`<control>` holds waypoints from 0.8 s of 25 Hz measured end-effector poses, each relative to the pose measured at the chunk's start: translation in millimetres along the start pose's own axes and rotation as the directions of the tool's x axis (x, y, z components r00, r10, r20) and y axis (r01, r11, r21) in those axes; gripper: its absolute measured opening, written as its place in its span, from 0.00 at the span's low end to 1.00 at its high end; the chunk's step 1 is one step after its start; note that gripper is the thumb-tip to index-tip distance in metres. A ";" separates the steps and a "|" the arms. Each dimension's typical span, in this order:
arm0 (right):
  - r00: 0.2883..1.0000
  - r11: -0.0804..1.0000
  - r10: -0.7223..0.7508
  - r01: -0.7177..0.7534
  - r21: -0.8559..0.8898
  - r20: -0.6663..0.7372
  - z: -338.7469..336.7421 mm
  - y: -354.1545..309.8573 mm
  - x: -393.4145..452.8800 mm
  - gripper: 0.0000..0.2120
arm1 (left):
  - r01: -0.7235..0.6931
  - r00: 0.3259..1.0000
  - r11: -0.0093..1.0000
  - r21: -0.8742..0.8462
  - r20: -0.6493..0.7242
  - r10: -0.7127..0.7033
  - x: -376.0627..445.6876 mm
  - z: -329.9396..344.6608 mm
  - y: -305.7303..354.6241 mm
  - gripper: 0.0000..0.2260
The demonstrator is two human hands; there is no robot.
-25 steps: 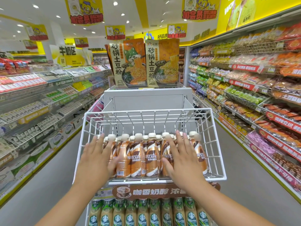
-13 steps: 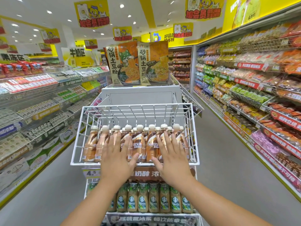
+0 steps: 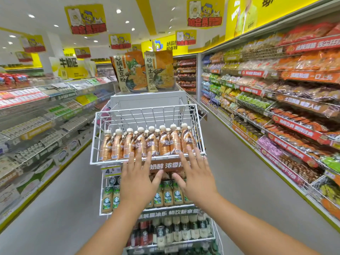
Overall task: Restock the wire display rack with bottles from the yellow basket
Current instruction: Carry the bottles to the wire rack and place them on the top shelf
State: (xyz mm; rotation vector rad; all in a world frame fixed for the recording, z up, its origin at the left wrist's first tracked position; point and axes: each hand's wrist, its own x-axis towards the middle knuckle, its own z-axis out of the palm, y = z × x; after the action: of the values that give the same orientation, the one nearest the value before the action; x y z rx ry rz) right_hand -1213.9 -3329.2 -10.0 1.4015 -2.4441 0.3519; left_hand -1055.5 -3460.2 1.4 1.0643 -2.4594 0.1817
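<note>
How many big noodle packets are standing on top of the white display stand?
2. The left noodle packet and the right noodle packet stand side by side on the white display stand. More may be hidden behind them.

- My one camera sits on my head, looking forward and slightly down the shop aisle.
- It is close to the wire display rack (image 3: 147, 115), which fills the middle.
- My left hand (image 3: 137, 178) and right hand (image 3: 196, 176) reach in from the bottom edge.
</note>
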 end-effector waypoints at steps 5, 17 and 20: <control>0.992 0.994 0.104 -0.102 -0.025 0.072 -22.2 -17.1 -121.7 0.41 | -0.088 0.991 0.990 -0.107 0.089 0.098 -95.6 -14.2 13.3 0.35; 0.878 0.857 0.475 -0.478 -0.193 -0.068 -128.6 64.9 -359.0 0.37 | -0.469 0.873 0.827 -0.309 -0.021 0.487 -230.3 -73.3 183.9 0.35; 0.819 0.792 0.556 -0.574 -0.209 -0.140 -161.6 105.3 -421.7 0.37 | -0.575 0.807 0.750 -0.326 -0.074 0.586 -259.5 -95.2 257.4 0.35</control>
State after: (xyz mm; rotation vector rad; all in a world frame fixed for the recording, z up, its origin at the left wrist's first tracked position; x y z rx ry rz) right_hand -1081.4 -2885.2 -25.6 0.5177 -2.6907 0.2091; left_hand -1051.2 -3083.0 -17.1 0.1286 -2.6505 -0.0694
